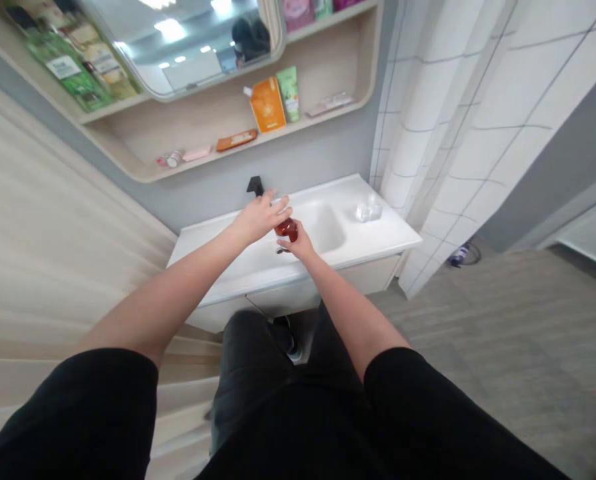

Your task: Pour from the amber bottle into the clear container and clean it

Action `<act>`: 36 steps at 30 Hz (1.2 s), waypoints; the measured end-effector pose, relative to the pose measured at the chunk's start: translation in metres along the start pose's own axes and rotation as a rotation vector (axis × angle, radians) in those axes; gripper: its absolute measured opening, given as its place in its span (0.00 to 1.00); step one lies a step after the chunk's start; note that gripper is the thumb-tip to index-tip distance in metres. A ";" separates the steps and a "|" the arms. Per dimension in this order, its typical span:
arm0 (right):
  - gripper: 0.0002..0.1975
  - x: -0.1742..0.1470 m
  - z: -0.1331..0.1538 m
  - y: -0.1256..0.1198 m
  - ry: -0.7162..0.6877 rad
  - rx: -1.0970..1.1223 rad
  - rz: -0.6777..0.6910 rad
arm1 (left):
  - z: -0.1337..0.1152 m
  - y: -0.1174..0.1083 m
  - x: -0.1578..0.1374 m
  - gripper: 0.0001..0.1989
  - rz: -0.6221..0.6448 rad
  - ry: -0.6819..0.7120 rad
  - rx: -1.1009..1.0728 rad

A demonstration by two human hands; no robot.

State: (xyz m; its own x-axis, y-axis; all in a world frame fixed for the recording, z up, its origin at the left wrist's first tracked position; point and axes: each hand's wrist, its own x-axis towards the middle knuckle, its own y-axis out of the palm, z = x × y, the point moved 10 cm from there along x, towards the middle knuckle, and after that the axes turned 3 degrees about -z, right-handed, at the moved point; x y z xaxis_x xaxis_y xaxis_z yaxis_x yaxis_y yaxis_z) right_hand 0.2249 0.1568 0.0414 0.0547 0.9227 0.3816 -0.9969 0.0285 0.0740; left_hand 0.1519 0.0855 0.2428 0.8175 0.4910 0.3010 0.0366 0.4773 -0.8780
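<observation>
- The fingers of the right hand [299, 241] are being kept closed around a red-brown bottle [287, 229], though the far side of the grip is being hidden by the bottle itself.
- The fingers of the left hand [262, 217] are being held apart, spread beside the upper end of the bottle; whether it is being touched by them cannot be told.
- The bottle is being held above the front part of the white basin [331, 230], its left side partly covered by the left hand; its label and markings are being lost to blur.
- Something clear is being half hidden at the left fingertips, too indistinct to be named.
- The black faucet [255, 185] is being partly covered from below by the left hand.
- On the right of the white counter [395, 235], clear containers [369, 209] are being seen, their number blurred by their transparency.
- On the shelf [323, 127] behind, an orange pouch [268, 105] is being stood next to a green tube [289, 92], an orange packet [237, 140] being laid to their left; the print is not being resolved.
- The mirror [203, 40] and the green bottle [71, 70] are being shown higher up, the mirror being cut off by the top edge.
- On the floor at right, a purple object [461, 255] is being partly hidden behind the white checked curtain [438, 133].
</observation>
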 end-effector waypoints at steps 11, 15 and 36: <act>0.52 -0.001 0.003 0.003 0.001 0.023 0.019 | 0.012 -0.002 -0.005 0.25 0.070 -0.097 -0.048; 0.53 -0.001 0.004 0.004 0.006 0.002 0.029 | 0.020 0.000 -0.014 0.28 0.099 -0.160 -0.045; 0.54 -0.013 0.011 0.010 0.086 -0.073 0.109 | 0.058 0.172 -0.265 0.30 -0.446 -1.396 -1.035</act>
State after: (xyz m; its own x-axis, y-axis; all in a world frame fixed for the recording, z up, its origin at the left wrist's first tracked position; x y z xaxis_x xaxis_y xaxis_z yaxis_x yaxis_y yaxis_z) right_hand 0.2153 0.1403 0.0474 -0.0562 0.9512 0.3034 -0.9983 -0.0488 -0.0319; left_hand -0.0916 0.0795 0.0341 -0.3740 0.9175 0.1352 0.8528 0.3975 -0.3387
